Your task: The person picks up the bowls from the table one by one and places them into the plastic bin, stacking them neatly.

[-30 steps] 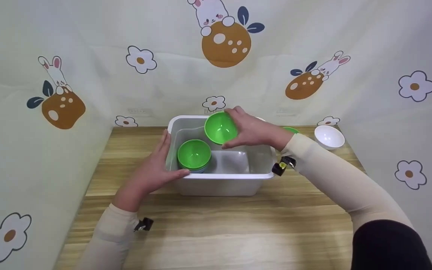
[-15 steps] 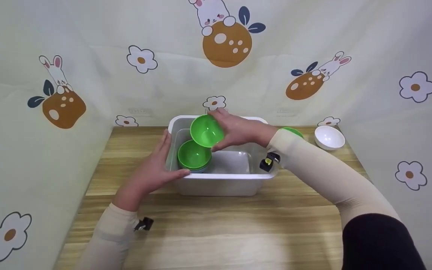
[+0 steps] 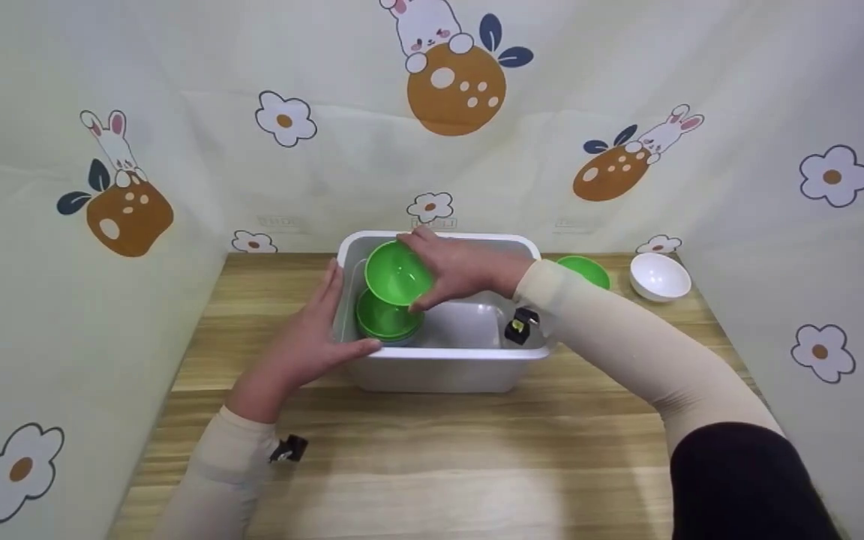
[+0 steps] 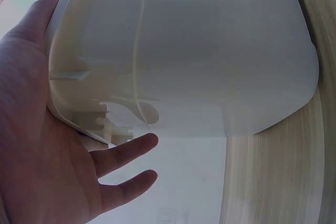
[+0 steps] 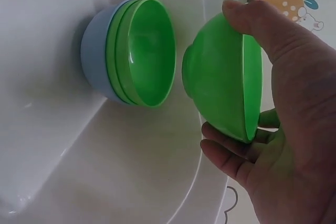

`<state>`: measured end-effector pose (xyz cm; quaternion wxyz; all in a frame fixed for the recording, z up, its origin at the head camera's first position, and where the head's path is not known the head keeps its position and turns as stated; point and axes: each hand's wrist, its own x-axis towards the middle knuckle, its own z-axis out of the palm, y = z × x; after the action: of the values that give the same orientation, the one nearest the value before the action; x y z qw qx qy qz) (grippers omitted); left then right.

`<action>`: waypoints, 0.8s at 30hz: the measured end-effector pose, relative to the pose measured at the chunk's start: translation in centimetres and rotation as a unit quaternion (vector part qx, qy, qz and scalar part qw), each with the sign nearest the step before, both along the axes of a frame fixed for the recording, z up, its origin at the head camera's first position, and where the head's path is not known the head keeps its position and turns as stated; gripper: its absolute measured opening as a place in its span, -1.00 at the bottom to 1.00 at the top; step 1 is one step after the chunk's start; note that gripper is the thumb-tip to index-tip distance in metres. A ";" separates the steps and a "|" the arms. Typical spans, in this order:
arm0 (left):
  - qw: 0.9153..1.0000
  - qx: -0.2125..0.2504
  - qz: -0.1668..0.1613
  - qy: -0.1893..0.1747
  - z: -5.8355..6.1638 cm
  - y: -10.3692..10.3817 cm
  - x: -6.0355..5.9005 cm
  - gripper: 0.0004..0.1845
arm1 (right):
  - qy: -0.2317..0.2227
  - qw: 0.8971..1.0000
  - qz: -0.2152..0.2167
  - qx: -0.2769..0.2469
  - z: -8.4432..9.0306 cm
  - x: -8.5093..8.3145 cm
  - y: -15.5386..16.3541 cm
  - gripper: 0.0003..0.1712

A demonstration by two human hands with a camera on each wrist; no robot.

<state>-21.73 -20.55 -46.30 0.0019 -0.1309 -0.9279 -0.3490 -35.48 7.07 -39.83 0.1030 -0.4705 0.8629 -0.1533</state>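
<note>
My right hand point(image 3: 456, 268) pinches a green bowl point(image 5: 220, 74) by its rim, thumb on one side and fingers on the other. That bowl is above a stack in the left part of a white plastic bin point(image 3: 439, 353). On top of the stack are green bowls point(image 5: 147, 56), nested in a light blue bowl point(image 5: 94, 51). In the right wrist view, a gap shows between the held bowl's foot and the stack. My left hand point(image 3: 304, 337) rests on the bin's left end, thumb along the near rim. Two of its fingers extend straight past the bin's wall in the left wrist view.
Another green bowl point(image 3: 586, 270) stands right of the bin, partly behind my right sleeve. Farther right is a white bowl point(image 3: 660, 277). The wooden table point(image 3: 432, 465) meets patterned curtain walls point(image 3: 342, 172) at the back and sides.
My right hand has carried the green bowl left and lower, from over the bin's middle to above the stack. The left hand and the bin have stayed in place.
</note>
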 end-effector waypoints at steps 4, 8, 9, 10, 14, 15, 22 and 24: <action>1.000 -0.003 -0.001 0.002 0.0 0.1 0.0 0.50 | 0.007 1.000 0.012 0.000 -0.4 -0.2 -0.3 0.36; 1.000 -0.011 -0.001 0.005 0.0 0.1 -0.1 0.50 | 0.019 1.000 0.014 0.008 -0.8 -0.3 -0.6 0.34; 1.000 -0.012 0.000 0.005 0.0 0.1 -0.1 0.50 | 0.023 1.000 0.014 0.013 -0.8 -0.3 -0.6 0.34; 1.000 -0.012 0.000 0.006 0.0 0.1 -0.1 0.49 | 0.027 0.999 0.014 0.018 -0.9 -0.3 -0.7 0.34; 1.000 -0.007 -0.001 0.003 0.0 0.1 -0.1 0.48 | 0.048 0.998 0.018 0.048 -1.1 -0.4 -1.0 0.39; 1.000 -0.006 -0.001 0.004 -0.1 0.0 -0.1 0.48 | 0.052 0.997 0.020 0.055 -1.3 -0.4 -1.1 0.40; 1.000 -0.018 0.004 0.003 0.0 0.0 -0.1 0.47 | 0.059 0.995 0.037 0.076 -2.4 -0.7 -1.8 0.36; 1.000 -0.019 0.001 0.005 0.0 0.0 0.0 0.47 | 0.059 0.994 0.041 0.078 -2.7 -0.8 -2.0 0.33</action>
<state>-21.76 -20.51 -46.27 0.0043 -0.1313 -0.9346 -0.3306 -36.24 5.09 -42.49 0.0949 -0.5042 0.8567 -0.0533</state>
